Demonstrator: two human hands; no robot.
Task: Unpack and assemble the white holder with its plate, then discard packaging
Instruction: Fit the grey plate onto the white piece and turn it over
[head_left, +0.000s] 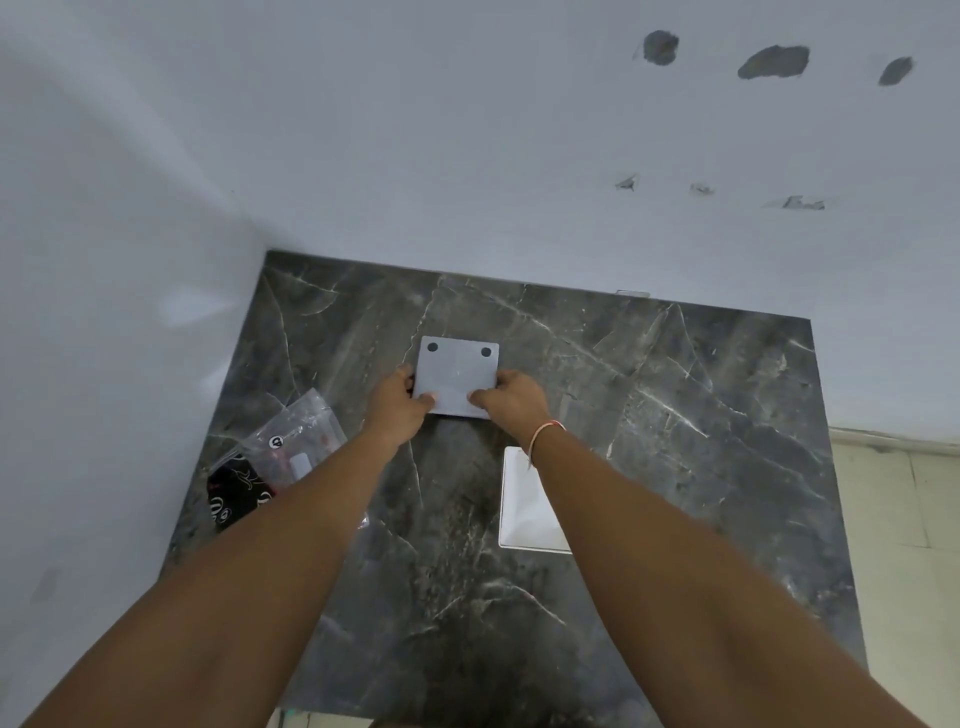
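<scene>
A square white plate with two dark round holes near its far corners is held flat over the dark marble counter. My left hand grips its left edge and my right hand grips its right edge, thumbs on top. The white holder, a shallow rectangular piece, lies on the counter nearer to me, partly hidden under my right forearm. Clear plastic packaging with black and red printing lies at the counter's left edge.
White walls close in the counter at the back and left; the back wall has dark patches and scrape marks at upper right. The counter's right edge drops to a pale tiled floor.
</scene>
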